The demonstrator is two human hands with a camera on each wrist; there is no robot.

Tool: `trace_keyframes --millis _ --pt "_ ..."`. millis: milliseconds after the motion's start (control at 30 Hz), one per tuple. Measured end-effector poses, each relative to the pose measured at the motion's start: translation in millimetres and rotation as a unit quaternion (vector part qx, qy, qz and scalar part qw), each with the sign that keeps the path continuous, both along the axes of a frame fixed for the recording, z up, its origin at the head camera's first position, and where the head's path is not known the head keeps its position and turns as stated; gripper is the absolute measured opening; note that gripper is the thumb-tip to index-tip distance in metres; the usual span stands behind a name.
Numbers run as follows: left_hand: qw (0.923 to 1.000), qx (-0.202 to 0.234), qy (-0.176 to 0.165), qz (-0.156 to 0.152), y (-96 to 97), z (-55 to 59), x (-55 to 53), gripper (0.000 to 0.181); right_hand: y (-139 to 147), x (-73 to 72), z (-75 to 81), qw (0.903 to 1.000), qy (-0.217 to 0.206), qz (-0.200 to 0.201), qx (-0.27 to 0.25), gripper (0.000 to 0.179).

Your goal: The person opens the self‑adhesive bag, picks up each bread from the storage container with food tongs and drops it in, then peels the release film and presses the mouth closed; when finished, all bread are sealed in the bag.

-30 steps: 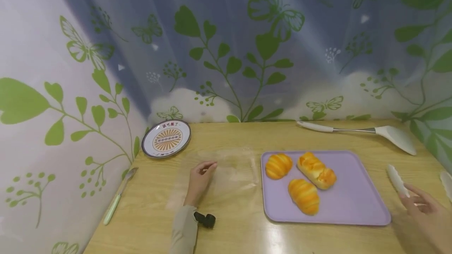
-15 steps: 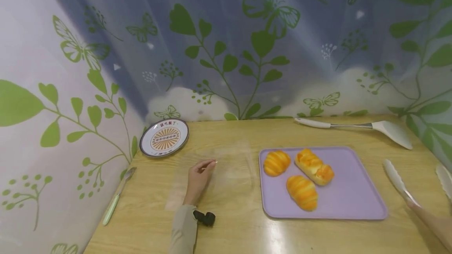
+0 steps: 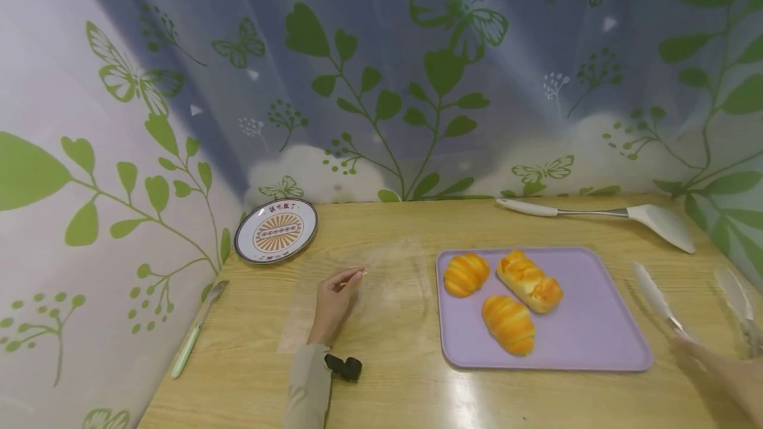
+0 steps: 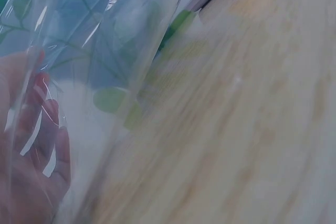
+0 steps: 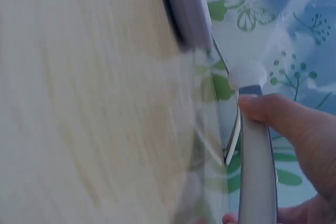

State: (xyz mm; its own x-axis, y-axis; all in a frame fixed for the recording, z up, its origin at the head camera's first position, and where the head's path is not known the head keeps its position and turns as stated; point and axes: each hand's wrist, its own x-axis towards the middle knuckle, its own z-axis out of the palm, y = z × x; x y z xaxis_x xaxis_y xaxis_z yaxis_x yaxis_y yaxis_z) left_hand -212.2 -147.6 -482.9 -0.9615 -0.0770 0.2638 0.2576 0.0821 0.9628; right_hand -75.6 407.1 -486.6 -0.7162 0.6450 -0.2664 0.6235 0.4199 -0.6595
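In the head view my left hand [image 3: 336,300] pinches the edge of a clear plastic bag [image 3: 387,290], which spreads over the table and is hard to make out. The left wrist view shows the bag [image 4: 121,40] as a transparent sheet in front of the curled fingers [image 4: 50,129]. At the right edge my right hand [image 3: 724,376] grips metal tongs with white scalloped tips [image 3: 656,293], spread apart beside the tray. Seen from the right wrist, my thumb lies along the tongs' handle [image 5: 257,166]. The lilac tray [image 3: 596,343] carries two croissants [image 3: 508,324] and a bread loaf [image 3: 529,281].
A patterned plate [image 3: 277,230] stands at the back left, and a fork [image 3: 199,331] with a green handle lies along the left edge. Behind the tray lies a white-handled spatula [image 3: 596,212]. A printed curtain [image 3: 369,118] hangs behind the table.
My right hand has slid back from near the tongs' tips to the handle, and the tongs have shifted left, bringing both tips into view. My left hand stays on the bag.
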Motion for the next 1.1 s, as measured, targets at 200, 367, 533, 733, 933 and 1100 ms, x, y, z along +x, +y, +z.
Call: trace_keyframes --millis 200,367,533,733,933,1100 --pt "0.9999 0.007 -0.012 -0.005 -1.1 -2.8 -1.1 0.018 -18 -3.4 17.6 0.9819 -0.045 0.183 0.022 0.117" --pt "0.9999 0.004 -0.013 -0.002 -2.0 -11.5 -5.7 0.018 -41 -8.0 24.5 0.9668 0.006 0.248 0.060 0.105" --pt "0.9999 0.007 -0.014 -0.004 -0.3 -2.1 -0.7 0.019 -64 -13.9 28.0 0.9588 0.001 0.277 0.062 0.103" --pt "0.9998 0.000 -0.017 -0.004 -0.2 -2.4 -1.3 0.019 -83 -18.0 21.8 0.9511 0.025 0.292 0.096 0.098" --pt "0.9998 -0.002 -0.021 -0.005 0.1 -3.0 -1.3 0.019 -90 -18.5 13.4 0.9445 0.061 0.299 0.121 0.086" --pt "0.9996 -0.005 -0.025 -0.008 0.7 -1.1 -0.3 0.019 -90 -19.9 11.5 0.9440 0.075 0.293 0.132 0.084"
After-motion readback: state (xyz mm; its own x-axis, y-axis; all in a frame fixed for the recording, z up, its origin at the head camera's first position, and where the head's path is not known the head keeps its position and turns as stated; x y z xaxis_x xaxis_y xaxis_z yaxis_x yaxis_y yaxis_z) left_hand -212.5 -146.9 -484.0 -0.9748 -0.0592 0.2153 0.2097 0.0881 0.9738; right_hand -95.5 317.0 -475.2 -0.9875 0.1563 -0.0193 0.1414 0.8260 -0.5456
